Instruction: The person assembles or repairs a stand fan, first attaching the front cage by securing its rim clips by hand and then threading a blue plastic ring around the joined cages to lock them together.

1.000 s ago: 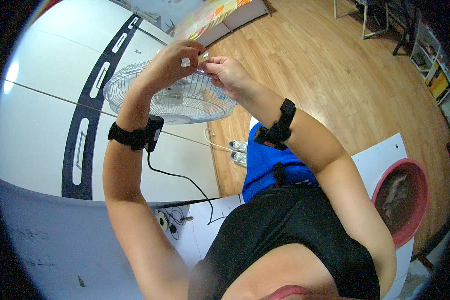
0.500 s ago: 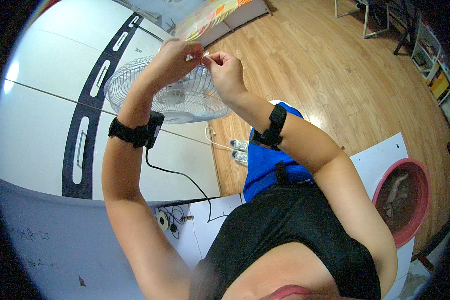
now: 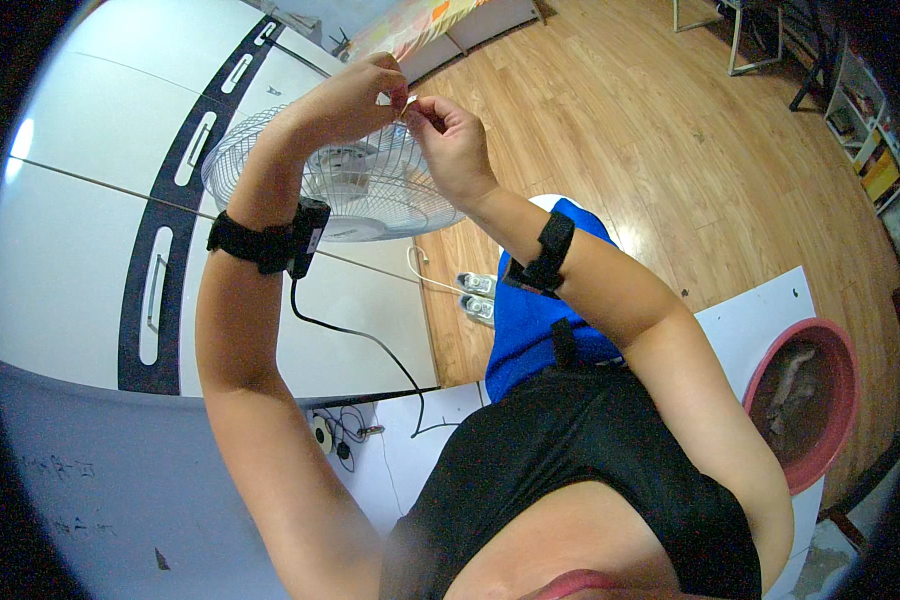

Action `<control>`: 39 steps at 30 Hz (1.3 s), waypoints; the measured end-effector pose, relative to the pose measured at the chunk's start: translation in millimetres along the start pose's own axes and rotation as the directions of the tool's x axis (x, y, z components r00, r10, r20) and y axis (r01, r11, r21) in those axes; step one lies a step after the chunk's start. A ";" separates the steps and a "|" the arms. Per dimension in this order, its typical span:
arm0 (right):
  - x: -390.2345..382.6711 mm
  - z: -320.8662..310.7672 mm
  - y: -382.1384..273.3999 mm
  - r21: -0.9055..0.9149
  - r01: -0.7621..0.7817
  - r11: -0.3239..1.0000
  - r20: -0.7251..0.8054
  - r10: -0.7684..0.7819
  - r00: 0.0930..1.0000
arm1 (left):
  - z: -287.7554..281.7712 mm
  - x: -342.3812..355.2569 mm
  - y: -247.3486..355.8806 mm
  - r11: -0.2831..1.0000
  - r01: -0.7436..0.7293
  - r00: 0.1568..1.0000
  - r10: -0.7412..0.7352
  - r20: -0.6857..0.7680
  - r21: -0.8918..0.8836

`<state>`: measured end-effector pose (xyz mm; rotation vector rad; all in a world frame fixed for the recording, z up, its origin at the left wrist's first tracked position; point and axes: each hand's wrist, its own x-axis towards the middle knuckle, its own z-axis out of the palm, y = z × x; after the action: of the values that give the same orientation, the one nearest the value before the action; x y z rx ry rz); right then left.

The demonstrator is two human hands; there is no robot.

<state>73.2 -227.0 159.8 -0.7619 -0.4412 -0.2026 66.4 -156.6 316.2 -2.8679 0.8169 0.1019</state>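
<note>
Up above the fan, my left hand (image 3: 360,95) has its fingers curled at a small pale, yellowish piece (image 3: 408,106), too small to name. Just to its right, my right hand (image 3: 452,150) pinches that piece between thumb and index finger. The white wire fan grille (image 3: 375,185) is behind and below both hands, partly hidden by them. Each forearm wears a black strap (image 3: 245,238) with a small device, and a black cable hangs from the left one.
A white cabinet (image 3: 90,260) lines the left. A bed with patterned cover (image 3: 420,30) stands at the back. Shoes (image 3: 477,295) rest on the wooden floor. A pink basin (image 3: 835,400) holding water is at my right, a shelf (image 3: 865,130) and folding chair legs (image 3: 740,45) at the far right.
My left hand has moved slightly up. My right hand has turned more upright and risen a little, keeping its pinch close to the left fingers.
</note>
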 end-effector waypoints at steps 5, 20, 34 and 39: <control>5.6 -7.2 -23.6 0.153 -0.183 0.971 0.107 0.168 0.980 | -0.2 -3.2 15.1 0.996 0.085 0.988 -0.079 -0.133 0.037; 9.1 -12.5 -16.4 0.136 -0.217 0.967 0.138 0.198 0.970 | 13.6 -16.0 17.3 0.979 0.016 0.950 0.048 -0.308 0.202; 10.7 -17.7 -6.7 -0.170 0.121 0.978 0.054 -0.113 0.992 | 17.6 -5.7 15.8 0.981 0.081 0.956 -0.026 -0.293 0.176; 9.6 -25.1 -13.7 -0.275 0.162 0.948 0.063 -0.150 0.987 | 16.6 -4.6 22.2 0.969 0.105 0.948 -0.030 -0.317 0.224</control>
<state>85.0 -254.6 156.7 -1.0108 -0.5194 -0.4046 50.5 -169.9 297.4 -2.7120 0.7208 -0.4401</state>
